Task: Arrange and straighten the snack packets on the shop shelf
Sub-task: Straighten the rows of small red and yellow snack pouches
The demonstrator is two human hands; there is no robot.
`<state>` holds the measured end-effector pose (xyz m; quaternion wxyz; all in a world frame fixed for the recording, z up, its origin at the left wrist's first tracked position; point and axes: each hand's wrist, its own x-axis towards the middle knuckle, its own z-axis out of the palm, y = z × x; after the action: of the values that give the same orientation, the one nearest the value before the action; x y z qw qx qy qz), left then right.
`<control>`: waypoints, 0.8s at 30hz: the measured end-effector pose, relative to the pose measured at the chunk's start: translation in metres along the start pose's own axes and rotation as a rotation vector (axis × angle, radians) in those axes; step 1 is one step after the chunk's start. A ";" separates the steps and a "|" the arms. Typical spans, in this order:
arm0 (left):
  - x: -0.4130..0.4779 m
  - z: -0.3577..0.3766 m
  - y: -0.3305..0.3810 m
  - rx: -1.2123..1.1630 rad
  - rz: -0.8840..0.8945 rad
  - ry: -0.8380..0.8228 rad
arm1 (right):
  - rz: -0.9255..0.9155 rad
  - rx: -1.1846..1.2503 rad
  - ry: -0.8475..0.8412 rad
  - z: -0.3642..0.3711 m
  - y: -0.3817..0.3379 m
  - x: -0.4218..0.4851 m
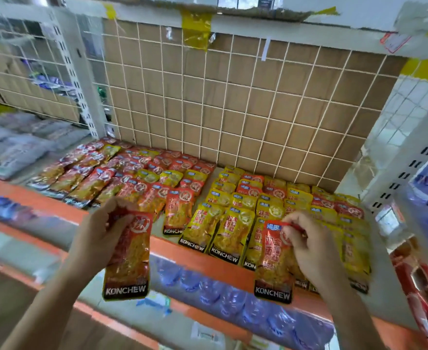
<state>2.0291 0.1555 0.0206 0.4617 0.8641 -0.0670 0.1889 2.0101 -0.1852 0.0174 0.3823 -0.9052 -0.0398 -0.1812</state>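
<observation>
I've got left hand point(99, 231) gripping first red packet point(128, 261) at 8 o'clock; right hand point(311, 251) pinches second red packet point(273, 266) by its top at 4 o'clock, shelved packets point(240, 200) at 12.

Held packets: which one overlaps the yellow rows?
The red packet pinched by the right hand, lying over the yellow packets. The other packet, in the left hand, hangs before the orange shelf edge.
</observation>
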 end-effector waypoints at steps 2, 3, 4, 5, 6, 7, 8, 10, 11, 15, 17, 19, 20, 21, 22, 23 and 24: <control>-0.005 -0.014 -0.008 0.011 -0.022 0.031 | -0.024 0.011 -0.020 0.012 -0.009 0.002; -0.007 -0.021 -0.012 0.025 -0.026 0.047 | -0.030 0.014 -0.031 0.018 -0.014 0.003; -0.009 -0.028 -0.017 0.047 -0.027 0.062 | -0.036 0.018 -0.043 0.024 -0.020 0.005; -0.010 -0.035 -0.021 0.063 -0.029 0.072 | -0.044 0.024 -0.050 0.030 -0.025 0.007; -0.010 -0.043 -0.026 0.071 -0.037 0.084 | -0.055 0.030 -0.053 0.037 -0.031 0.009; -0.011 -0.051 -0.030 0.076 -0.051 0.095 | -0.068 0.031 -0.050 0.045 -0.037 0.011; -0.010 -0.060 -0.035 0.083 -0.064 0.105 | -0.083 0.029 -0.047 0.052 -0.044 0.014; -0.008 -0.077 -0.044 0.112 -0.076 0.119 | -0.106 0.034 -0.046 0.069 -0.059 0.020; -0.006 -0.086 -0.048 0.133 -0.071 0.121 | -0.109 0.040 -0.053 0.077 -0.067 0.023; 0.010 -0.123 -0.073 0.170 -0.071 0.141 | -0.121 0.045 -0.072 0.114 -0.099 0.035; 0.019 -0.140 -0.088 0.174 -0.073 0.136 | -0.106 0.051 -0.069 0.132 -0.112 0.041; 0.028 -0.157 -0.102 0.173 -0.046 0.118 | -0.095 0.041 -0.058 0.150 -0.126 0.046; 0.033 -0.166 -0.110 0.171 -0.037 0.114 | -0.096 0.039 -0.050 0.159 -0.133 0.048; 0.038 -0.174 -0.117 0.171 -0.029 0.114 | -0.098 0.038 -0.043 0.168 -0.140 0.050; 0.042 -0.181 -0.124 0.171 -0.025 0.111 | -0.091 0.036 -0.038 0.177 -0.147 0.052; 0.046 -0.186 -0.131 0.170 -0.030 0.104 | -0.080 0.035 -0.037 0.187 -0.154 0.054; 0.049 -0.191 -0.138 0.168 -0.043 0.097 | -0.072 0.038 -0.036 0.195 -0.160 0.056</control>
<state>2.0635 0.3938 0.0293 0.3944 0.8907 -0.0099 0.2257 2.0863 0.0620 0.0206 0.3921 -0.8988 -0.0827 -0.1778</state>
